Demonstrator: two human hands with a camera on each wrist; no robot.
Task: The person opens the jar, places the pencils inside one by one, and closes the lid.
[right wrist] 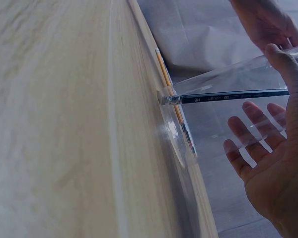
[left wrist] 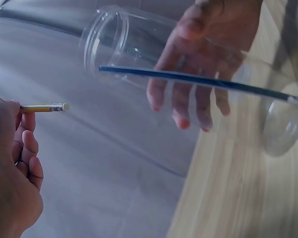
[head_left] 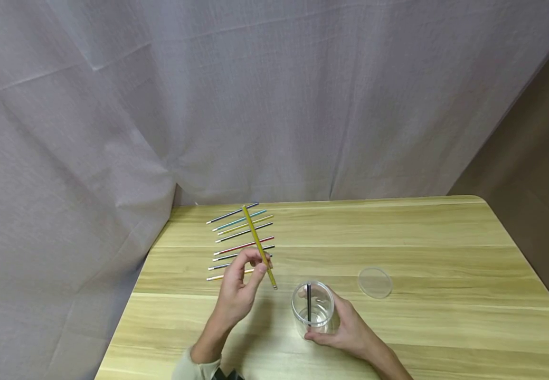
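Observation:
My left hand [head_left: 238, 293] pinches a yellow pencil [head_left: 255, 235] between thumb and fingers, above the tabletop and left of a clear jar. The pencil slants, its eraser end [left wrist: 59, 107] pointing toward the jar in the left wrist view. My right hand [head_left: 350, 330] grips the clear jar [head_left: 298, 322] from its right side, fingers and thumb around the wall. Inside the open-topped jar stands a dark pencil [head_left: 309, 303], whose eraser end rests at the bottom in the right wrist view. Whether the jar's base touches the table is hard to tell.
Several pencils lie in a slanted row at the left of the wooden table [head_left: 445, 253], among them a red pencil [head_left: 243, 246] and a light-blue pencil [head_left: 238, 220]. A clear round lid [head_left: 375, 282] lies right of the jar. Grey curtain [head_left: 274, 105] hangs behind the table.

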